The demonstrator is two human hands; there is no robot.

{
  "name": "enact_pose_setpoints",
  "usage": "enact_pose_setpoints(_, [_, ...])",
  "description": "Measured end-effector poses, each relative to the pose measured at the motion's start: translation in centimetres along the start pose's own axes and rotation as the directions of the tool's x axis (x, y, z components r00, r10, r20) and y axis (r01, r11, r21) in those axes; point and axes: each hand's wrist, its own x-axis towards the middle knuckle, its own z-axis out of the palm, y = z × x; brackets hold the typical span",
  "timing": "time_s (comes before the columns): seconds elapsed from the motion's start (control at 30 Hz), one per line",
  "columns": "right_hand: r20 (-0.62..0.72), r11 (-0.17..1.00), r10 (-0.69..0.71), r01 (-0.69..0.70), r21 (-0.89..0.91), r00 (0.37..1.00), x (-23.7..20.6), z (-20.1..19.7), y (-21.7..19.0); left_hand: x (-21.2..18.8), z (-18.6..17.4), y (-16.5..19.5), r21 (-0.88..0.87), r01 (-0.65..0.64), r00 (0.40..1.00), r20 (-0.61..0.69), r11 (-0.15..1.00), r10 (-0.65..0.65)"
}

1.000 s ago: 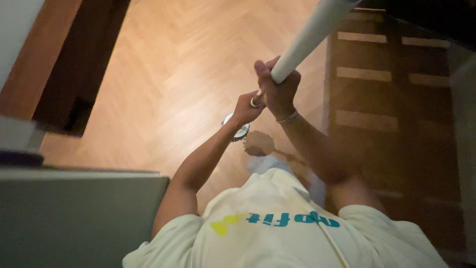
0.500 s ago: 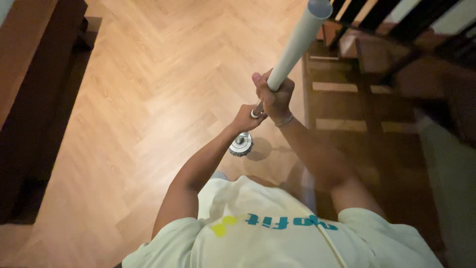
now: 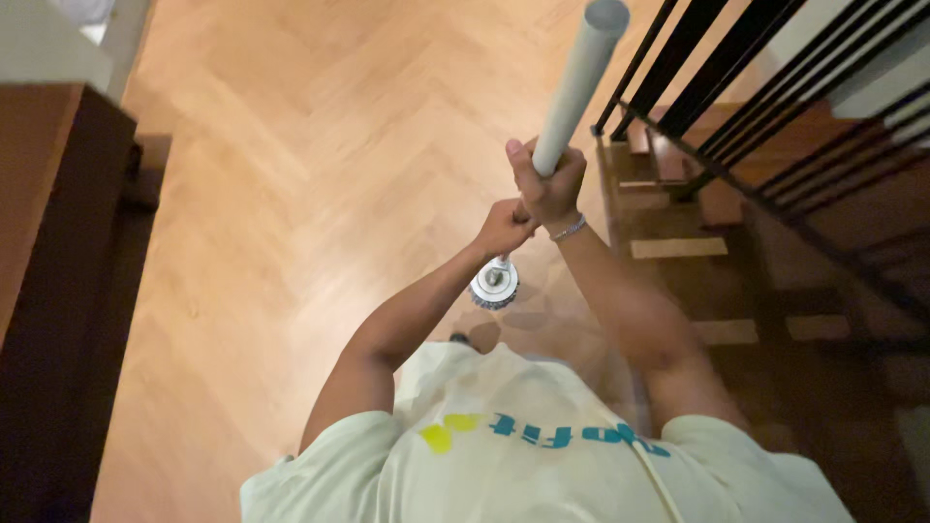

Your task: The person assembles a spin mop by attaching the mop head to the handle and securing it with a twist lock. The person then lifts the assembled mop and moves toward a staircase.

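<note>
I look straight down my own body at a wooden herringbone floor [image 3: 320, 145]. Both hands grip a long pale mop pole [image 3: 579, 82] held nearly upright. My right hand [image 3: 550, 186], with a thin bracelet at the wrist, wraps the pole higher up. My left hand [image 3: 504, 229] holds it just below, touching the right hand. The round mop head [image 3: 494, 285] with a metal hub rests on the floor below my hands.
A dark wooden staircase [image 3: 717, 208] with black metal railing bars [image 3: 736, 68] descends at the right. Dark brown furniture [image 3: 58, 291] stands along the left edge. My pale shirt [image 3: 523, 455] fills the bottom of the view.
The view has swung so the staircase and railing come into sight at the right. My hands keep the same grip on the pole, and the mop head has shifted slightly over the floor.
</note>
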Motion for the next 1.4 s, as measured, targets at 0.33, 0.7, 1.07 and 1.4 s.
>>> enact_pose_setpoints(0.33, [-0.088, 0.995, 0.09, -0.085, 0.053, 0.992, 13.1, -1.7, 9.8, 17.7, -2.9, -7.4, 0.214, -0.203, 0.977, 0.103, 0.956, 0.184])
enact_pose_setpoints(0.7, [0.02, 0.991, 0.133, -0.134, 0.023, 0.991, 34.2, -3.6, 19.8, 39.2, -7.1, -11.4, 0.01, -0.183, 0.974, 0.14, 0.983, 0.18])
enact_pose_setpoints(1.07, [-0.015, 0.995, 0.096, -0.096, 0.01, 0.995, 52.5, -3.6, 34.2, 62.0, -12.3, -19.9, 0.001, -0.104, 0.978, 0.18, 0.995, 0.102])
enact_pose_setpoints(1.4, [-0.205, 0.996, -0.049, 0.031, -0.088, 0.978, 67.7, -7.2, 41.5, 81.4, -14.2, -22.1, 0.054, -0.365, 0.892, 0.306, 0.929, 0.333])
